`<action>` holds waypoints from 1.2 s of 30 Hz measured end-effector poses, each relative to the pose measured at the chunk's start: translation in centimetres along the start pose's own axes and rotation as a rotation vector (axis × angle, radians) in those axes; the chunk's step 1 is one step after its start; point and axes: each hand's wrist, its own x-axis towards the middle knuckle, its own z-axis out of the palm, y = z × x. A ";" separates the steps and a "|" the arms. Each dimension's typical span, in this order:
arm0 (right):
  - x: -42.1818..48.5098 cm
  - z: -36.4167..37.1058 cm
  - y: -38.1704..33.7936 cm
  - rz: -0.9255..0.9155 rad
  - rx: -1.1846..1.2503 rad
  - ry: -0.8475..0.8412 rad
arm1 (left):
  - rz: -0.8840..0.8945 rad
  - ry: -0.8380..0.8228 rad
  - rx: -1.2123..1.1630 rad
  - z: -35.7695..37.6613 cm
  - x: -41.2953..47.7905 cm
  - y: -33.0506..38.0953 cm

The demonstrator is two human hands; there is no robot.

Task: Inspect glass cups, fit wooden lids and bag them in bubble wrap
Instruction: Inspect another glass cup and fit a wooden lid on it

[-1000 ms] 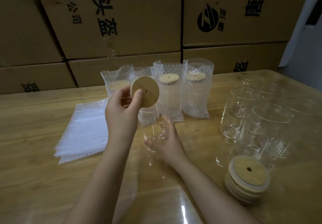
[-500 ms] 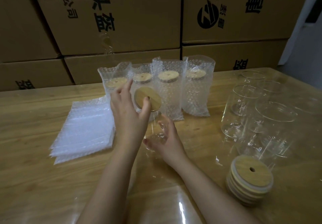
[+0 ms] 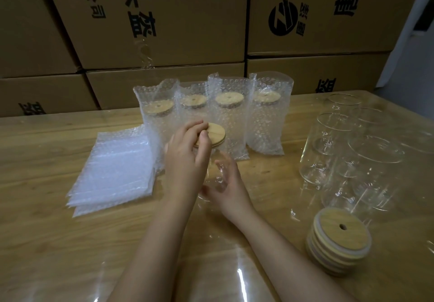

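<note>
A clear glass cup (image 3: 217,172) stands on the wooden table (image 3: 47,243) in the middle. My right hand (image 3: 231,189) curls round its lower part. A round wooden lid (image 3: 215,133) lies flat on the cup's mouth, and my left hand (image 3: 187,156) grips the lid from above with thumb and fingers on its rim. Behind stand several cups in bubble-wrap bags (image 3: 231,118), each with a wooden lid on. A flat pile of bubble-wrap bags (image 3: 115,170) lies at the left. Several bare glass cups (image 3: 328,146) stand at the right, with a stack of wooden lids (image 3: 338,240) in front.
Large cardboard boxes (image 3: 164,19) are stacked along the table's far edge. A clear plastic sheet covers the tabletop and shines near the front edge.
My left hand has brought the wooden lid down from a raised, tilted hold and laid it flat on the cup's mouth. My right hand has stayed on the cup.
</note>
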 end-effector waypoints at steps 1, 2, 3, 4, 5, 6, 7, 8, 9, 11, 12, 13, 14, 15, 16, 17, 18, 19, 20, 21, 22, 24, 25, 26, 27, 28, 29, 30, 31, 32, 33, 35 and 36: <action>0.0 0.0 0.0 -0.002 -0.010 0.003 | -0.005 -0.001 -0.014 0.0 0.0 0.0; 0.0 0.0 -0.1 -0.003 -0.019 0.005 | -0.011 0.000 -0.031 0.0 0.1 0.0; 0.0 0.0 -0.1 -0.005 -0.023 0.007 | -0.019 0.003 -0.051 0.0 0.1 0.0; 0.0 0.0 -0.1 -0.004 -0.027 0.008 | -0.034 0.003 -0.074 0.0 0.1 -0.1; 0.0 -0.1 -0.1 -0.003 -0.029 0.006 | -0.053 -0.007 -0.098 0.0 0.1 -0.1; 0.0 -0.1 0.0 -0.003 -0.032 0.003 | -0.071 -0.027 -0.120 0.0 0.2 -0.2; 0.0 -0.1 0.0 -0.002 -0.036 -0.003 | -0.084 -0.055 -0.133 0.1 0.1 -0.3; 0.1 -0.1 0.0 -0.002 -0.042 -0.007 | -0.091 -0.080 -0.134 0.1 0.1 -0.4; 0.2 -0.1 -0.1 -0.004 -0.048 -0.010 | -0.099 -0.094 -0.135 0.2 0.1 -0.5; 0.3 -0.1 0.0 -0.008 -0.053 -0.011 | -0.135 -0.088 -0.171 0.4 0.1 -0.6; 0.4 -0.1 0.0 -0.008 -0.050 -0.008 | -0.157 -0.077 -0.201 0.5 0.1 -0.7; 0.4 -0.2 0.1 -0.009 -0.046 -0.006 | -0.176 -0.070 -0.233 0.5 0.1 -0.7; 0.5 -0.2 0.2 -0.008 -0.043 -0.004 | -0.194 -0.070 -0.265 0.6 0.1 -0.8; 0.5 -0.2 0.2 -0.006 -0.041 -0.004 | -0.211 -0.075 -0.295 0.6 0.1 -0.8; 0.4 -0.2 0.3 -0.006 -0.042 -0.005 | -0.222 -0.082 -0.320 0.6 0.1 -0.9; 0.4 -0.2 0.3 -0.008 -0.045 -0.005 | -0.226 -0.092 -0.343 0.6 0.1 -0.9; 0.4 -0.3 0.3 -0.008 -0.050 -0.003 | -0.225 -0.105 -0.366 0.5 0.1 -1.0; 0.4 -0.3 0.3 -0.010 -0.056 0.001 | -0.222 -0.124 -0.393 0.3 0.2 -1.1; 0.4 -0.3 0.3 -0.012 -0.061 0.004 | -0.218 -0.144 -0.424 0.2 0.3 -1.2; 0.4 -0.3 0.3 -0.014 -0.062 0.005 | -0.216 -0.162 -0.455 0.0 0.5 -1.3; 0.4 -0.3 0.2 -0.013 -0.061 0.005 | -0.213 -0.174 -0.490 0.0 0.6 -1.5; 0.3 -0.3 0.2 -0.016 -0.065 0.003 | -0.219 -0.176 -0.581 0.0 0.5 -1.9; 0.3 -0.4 0.2 -0.019 -0.073 0.003 | -0.227 -0.168 -0.620 0.1 0.4 -2.2; 0.2 -0.4 0.2 -0.021 -0.079 0.003 | -0.238 -0.153 -0.641 0.3 0.2 -2.4; 0.2 -0.4 0.2 -0.024 -0.079 0.005 | -0.254 -0.137 -0.651 0.5 0.1 -2.6; 0.1 -0.5 0.2 -0.027 -0.074 0.008 | -0.279 -0.124 -0.669 0.7 0.0 -2.7; 0.1 -0.4 0.2 -0.032 -0.072 0.012 | -0.308 -0.112 -0.705 0.9 0.0 -3.0; 0.0 -0.4 0.2 -0.038 -0.074 0.018 | -0.330 -0.101 -0.741 1.2 -0.1 -3.2; 0.0 -0.4 0.2 -0.045 -0.078 0.025 | -0.349 -0.094 -0.764 1.5 -0.2 -3.5; 0.0 -0.4 0.2 -0.053 -0.079 0.032 | -0.380 -0.089 -0.772 1.7 -0.5 -3.8; 0.0 -0.4 0.2 -0.060 -0.078 0.038 | -0.423 -0.088 -0.781 1.9 -0.8 -4.1; 0.0 -0.3 0.3 -0.068 -0.076 0.044 | -0.518 -0.107 -0.814 2.5 -1.6 -5.0; 0.1 -0.3 0.4 -0.073 -0.071 0.045 | -0.559 -0.124 -0.828 2.7 -1.9 -5.3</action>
